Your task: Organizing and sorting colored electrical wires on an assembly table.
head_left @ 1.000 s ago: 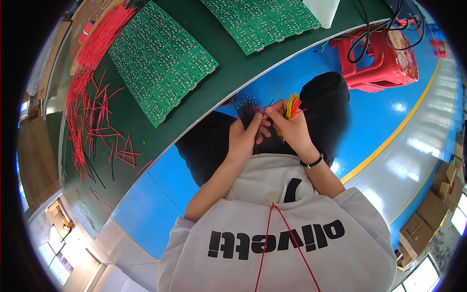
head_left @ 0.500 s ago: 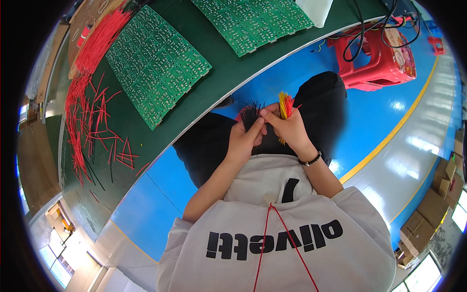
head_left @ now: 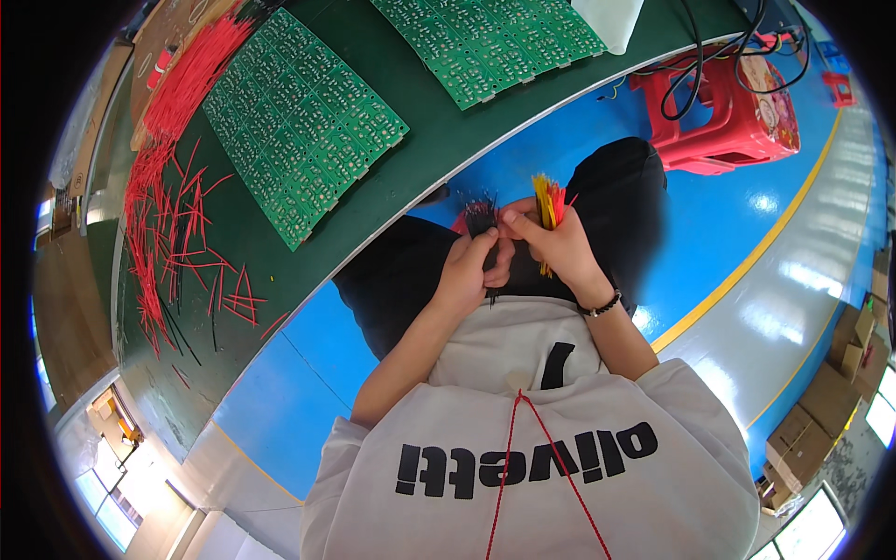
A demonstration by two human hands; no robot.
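Note:
My left hand (head_left: pixel 471 266) is closed around a bundle of short black wires (head_left: pixel 480 215), whose tips fan out above the fingers and whose tails show below. Close beside it, my right hand (head_left: pixel 555 245) grips a bundle of yellow and red wires (head_left: pixel 548 201) that stands upright in the palm. The right thumb and forefinger are pinched together near the black bundle; whether a single wire sits between them is too small to tell. Both hands are above my lap, just off the table's edge.
On the green table (head_left: pixel 392 84) lie a green circuit board panel (head_left: pixel 299 121) and another circuit board panel (head_left: pixel 495 47). A heap of red wires (head_left: pixel 191 89) and scattered loose wires (head_left: pixel 201 224) cover its left part. A red plastic stool (head_left: pixel 719 112) stands right, near black cables (head_left: pixel 695 79).
My hands have drawn slightly apart, the left one dropping a little. More of the black wires' lower ends now shows beneath the left hand.

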